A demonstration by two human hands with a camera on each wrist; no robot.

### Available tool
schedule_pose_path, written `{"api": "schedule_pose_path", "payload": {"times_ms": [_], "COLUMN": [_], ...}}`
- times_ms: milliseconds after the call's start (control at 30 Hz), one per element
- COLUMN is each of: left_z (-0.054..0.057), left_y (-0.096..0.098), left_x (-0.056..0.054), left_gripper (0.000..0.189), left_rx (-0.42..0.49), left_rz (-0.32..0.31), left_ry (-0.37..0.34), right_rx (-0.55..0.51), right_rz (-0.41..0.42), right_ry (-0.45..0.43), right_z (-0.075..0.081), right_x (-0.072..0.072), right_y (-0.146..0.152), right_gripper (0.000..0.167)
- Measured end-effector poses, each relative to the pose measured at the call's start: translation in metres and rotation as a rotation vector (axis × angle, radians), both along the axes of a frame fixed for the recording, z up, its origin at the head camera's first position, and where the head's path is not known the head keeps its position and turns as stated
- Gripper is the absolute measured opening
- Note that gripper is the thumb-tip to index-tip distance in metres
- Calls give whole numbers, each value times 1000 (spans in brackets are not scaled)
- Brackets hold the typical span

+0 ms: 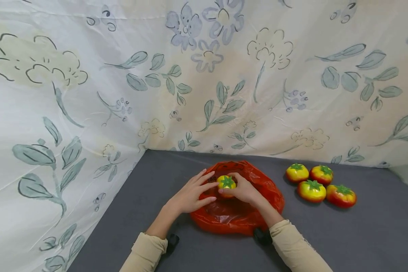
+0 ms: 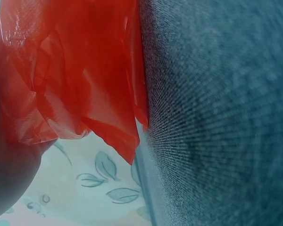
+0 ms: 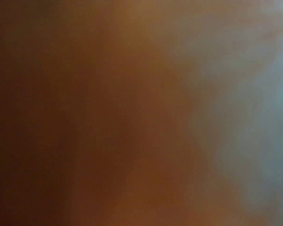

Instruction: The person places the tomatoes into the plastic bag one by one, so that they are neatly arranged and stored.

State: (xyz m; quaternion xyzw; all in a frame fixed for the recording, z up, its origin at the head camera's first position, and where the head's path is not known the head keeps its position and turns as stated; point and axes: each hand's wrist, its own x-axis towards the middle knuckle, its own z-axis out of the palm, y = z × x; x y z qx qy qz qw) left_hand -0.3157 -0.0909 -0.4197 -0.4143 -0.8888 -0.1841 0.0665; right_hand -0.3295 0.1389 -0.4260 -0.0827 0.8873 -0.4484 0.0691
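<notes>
In the head view a red plastic bag (image 1: 221,223) lies spread with its mouth facing up. My right hand (image 1: 243,189) reaches over it from the right and pinches a yellow-and-red tomato (image 1: 227,183) with a green leafy top between thumb and fingers, over the bag's opening. From the left, my left hand (image 1: 190,194) lies across the bag's rim, fingers spread and fairly straight, their tips close to the tomato. The left wrist view has the crinkled red bag (image 2: 70,70) hanging in front of part of the hand. Only a brown blur fills the right wrist view.
On the grey tabletop (image 1: 377,230), right of the bag, several more tomatoes (image 1: 311,191) sit in a close group. Floral cloth (image 1: 224,94) hangs behind the table and along its left side. Black wrist devices (image 1: 262,236) show near the sleeves.
</notes>
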Motion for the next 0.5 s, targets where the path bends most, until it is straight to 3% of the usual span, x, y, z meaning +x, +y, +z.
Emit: {"api": "schedule_pose_path", "payload": {"times_ms": [367, 500], "left_z": [-2, -1], "left_y": [0, -1], "left_x": [0, -1], "left_gripper": [48, 48], "left_rx": [-2, 0], "left_rz": [-1, -1], "left_ry": [5, 2], "right_rx": [70, 120], "right_rz": [34, 61], "right_ry": [35, 44], "right_z": [5, 13], "right_x": [-4, -1], "right_y": [-9, -12], "right_gripper": [75, 76]}}
